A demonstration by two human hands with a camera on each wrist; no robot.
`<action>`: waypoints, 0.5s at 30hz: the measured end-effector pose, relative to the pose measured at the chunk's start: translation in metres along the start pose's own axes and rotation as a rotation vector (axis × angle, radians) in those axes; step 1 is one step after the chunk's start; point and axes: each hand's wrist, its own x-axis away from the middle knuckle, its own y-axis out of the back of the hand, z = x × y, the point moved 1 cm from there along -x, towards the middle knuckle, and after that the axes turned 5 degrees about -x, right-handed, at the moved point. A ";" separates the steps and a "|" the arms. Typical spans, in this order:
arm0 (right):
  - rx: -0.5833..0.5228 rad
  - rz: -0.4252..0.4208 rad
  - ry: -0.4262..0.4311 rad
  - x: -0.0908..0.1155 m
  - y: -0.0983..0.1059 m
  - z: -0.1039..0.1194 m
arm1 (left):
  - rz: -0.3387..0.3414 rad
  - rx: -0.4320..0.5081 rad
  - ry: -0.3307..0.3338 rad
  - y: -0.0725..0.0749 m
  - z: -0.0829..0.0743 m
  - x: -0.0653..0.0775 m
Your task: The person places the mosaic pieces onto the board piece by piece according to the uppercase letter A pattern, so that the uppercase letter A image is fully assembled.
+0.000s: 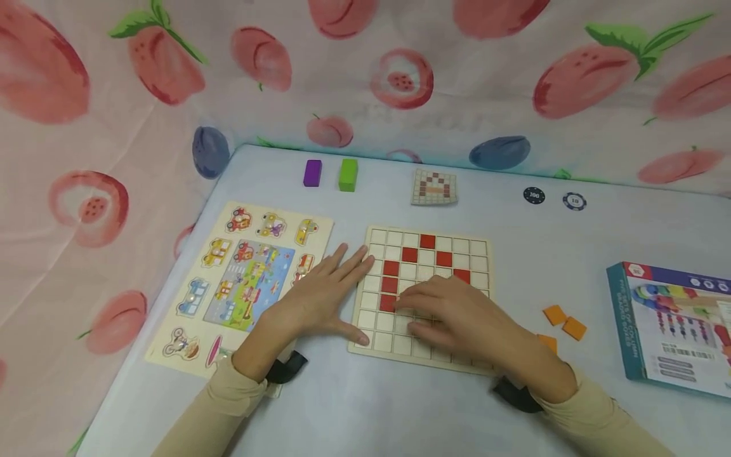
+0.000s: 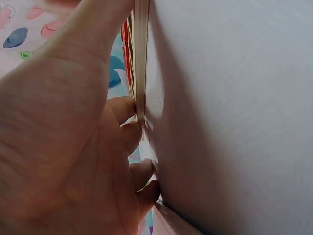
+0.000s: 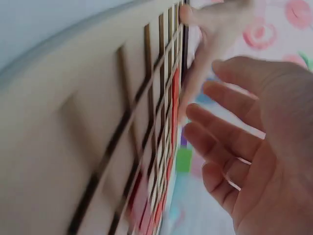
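A wooden grid board [image 1: 384,322] lies flat on the table, with several red square tiles [image 1: 391,268] set in its cells in a slanting, roof-like outline. My left hand [image 1: 320,292] is spread at the board's left edge, thumb at the lower left corner and fingertips at the rim; the left wrist view has its fingers against the board's side. Over the grid hovers my right hand [image 1: 451,308], fingers loosely bent, beside the lowest red tile on the left. In the right wrist view nothing shows between those fingers [image 3: 210,142]. The right hand hides some lower right cells.
A small pattern card [image 1: 434,188] lies behind the board, with purple [image 1: 313,173] and green [image 1: 348,175] blocks to its left and two poker chips [image 1: 533,195] to its right. Orange tiles [image 1: 574,328] and a box [image 1: 679,330] lie right, a vehicle puzzle [image 1: 324,223] left.
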 end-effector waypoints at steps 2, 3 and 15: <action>0.003 -0.052 -0.059 0.020 0.009 -0.011 | -0.005 0.002 -0.003 0.000 0.000 0.000; 0.021 -0.077 -0.106 0.030 0.015 -0.017 | -0.005 0.004 -0.004 0.000 0.000 0.000; 0.217 -0.043 -0.725 0.124 0.052 -0.080 | -0.018 0.027 -0.010 0.001 -0.002 0.000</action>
